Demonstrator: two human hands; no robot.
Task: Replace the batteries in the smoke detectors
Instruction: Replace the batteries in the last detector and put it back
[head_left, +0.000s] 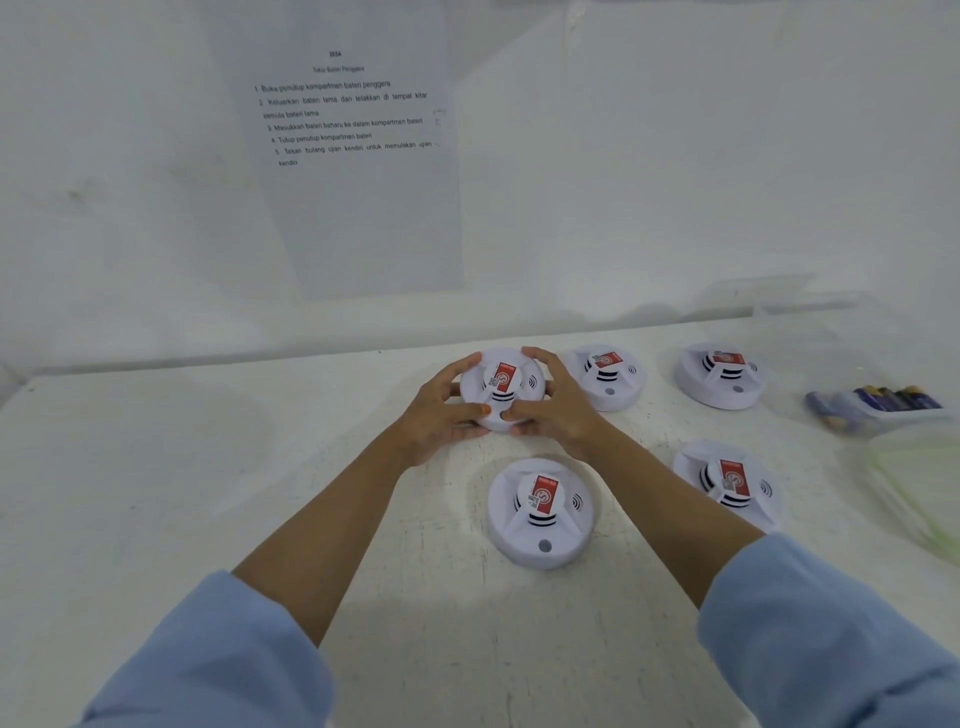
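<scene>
Several round white smoke detectors with red labels lie face up on the white table (208, 467). My left hand (441, 410) and my right hand (558, 408) grip one detector (504, 387) from both sides near the back middle, fingers curled over its rim and thumbs near its small front button. Another detector (540, 512) lies just in front of it. Two more stand to the right at the back, one detector (605, 376) beside my right hand and one detector (719, 374) further right. A further detector (727, 483) lies front right.
A clear container with several dark batteries (878, 405) sits at the far right edge, with a pale blurred bag or tray (914, 493) in front of it. A printed instruction sheet (343, 150) hangs on the white wall behind the table.
</scene>
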